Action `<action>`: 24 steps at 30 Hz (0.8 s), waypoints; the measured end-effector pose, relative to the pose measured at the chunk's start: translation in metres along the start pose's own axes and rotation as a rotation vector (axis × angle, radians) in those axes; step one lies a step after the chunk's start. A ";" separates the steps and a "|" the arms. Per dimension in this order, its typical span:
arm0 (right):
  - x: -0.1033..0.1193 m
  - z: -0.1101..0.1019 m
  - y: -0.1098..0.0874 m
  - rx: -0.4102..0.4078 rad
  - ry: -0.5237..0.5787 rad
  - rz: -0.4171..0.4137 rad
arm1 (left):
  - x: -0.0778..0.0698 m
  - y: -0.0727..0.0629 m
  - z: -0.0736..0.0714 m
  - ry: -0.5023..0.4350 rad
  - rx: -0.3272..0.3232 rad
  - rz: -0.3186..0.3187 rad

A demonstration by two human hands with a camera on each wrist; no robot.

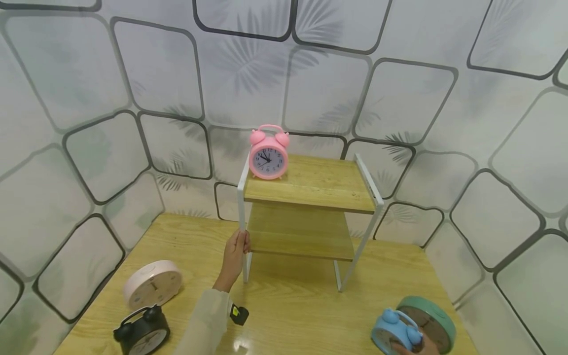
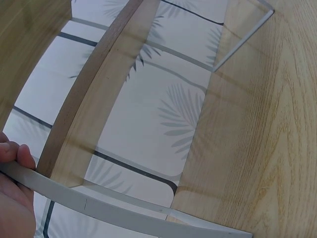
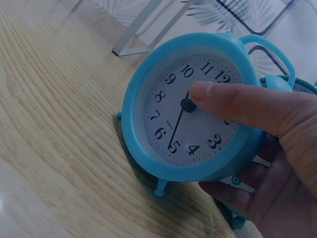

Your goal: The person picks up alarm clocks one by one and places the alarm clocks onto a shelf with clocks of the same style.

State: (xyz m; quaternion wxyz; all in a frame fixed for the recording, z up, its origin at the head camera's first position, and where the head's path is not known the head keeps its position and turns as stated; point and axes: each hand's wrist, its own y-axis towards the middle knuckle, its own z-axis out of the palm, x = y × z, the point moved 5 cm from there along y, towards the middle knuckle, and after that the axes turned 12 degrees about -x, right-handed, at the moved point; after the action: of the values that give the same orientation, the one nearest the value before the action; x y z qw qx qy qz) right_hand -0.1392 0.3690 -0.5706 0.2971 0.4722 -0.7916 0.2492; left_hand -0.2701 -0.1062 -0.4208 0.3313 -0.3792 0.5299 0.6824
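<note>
As fingers (image 3: 230, 196) grip it, blue clock (image 3: 174, 116), tilted; top pointing upper right

There are five clocks: one pink twin-bell clock (image 1: 268, 160), one black twin-bell clock (image 1: 144, 336), one light-blue twin-bell clock (image 1: 392, 331), one pale-pink round clock (image 1: 153, 285) and one green round clock (image 1: 437, 328), plus one white-framed two-tier wooden shelf (image 1: 319, 185), one left hand (image 1: 233, 252), one right hand (image 3: 293, 171) and one wooden worktop (image 1: 301, 305).

A light-blue twin-bell alarm clock (image 3: 148, 148) with a white dial sits gripped in the right hand (image 3: 292, 134); left of it, a two-tier wood-grain shelf (image 1: 321, 182) stands upright, its left frame held by the left hand (image 1: 233, 256).
</note>
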 end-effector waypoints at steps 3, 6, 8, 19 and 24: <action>0.002 -0.001 0.000 -0.004 -0.036 -0.013 | 0.000 0.000 0.000 -0.003 0.000 -0.002; 0.003 -0.002 0.001 -0.010 -0.069 -0.028 | 0.001 0.000 0.000 -0.002 0.002 -0.004; 0.004 -0.002 0.002 -0.005 -0.080 -0.033 | 0.001 0.000 0.000 -0.001 0.002 -0.006; 0.003 -0.001 0.002 0.012 -0.036 0.001 | -0.001 0.000 0.000 0.003 -0.002 -0.004; 0.007 0.000 0.001 0.056 0.062 -0.024 | -0.001 0.000 0.000 -0.002 0.002 -0.007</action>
State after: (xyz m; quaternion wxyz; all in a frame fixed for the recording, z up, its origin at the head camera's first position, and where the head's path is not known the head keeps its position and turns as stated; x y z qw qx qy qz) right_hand -0.1427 0.3658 -0.5656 0.3111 0.4819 -0.7690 0.2821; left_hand -0.2703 -0.1059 -0.4201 0.3345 -0.3800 0.5289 0.6812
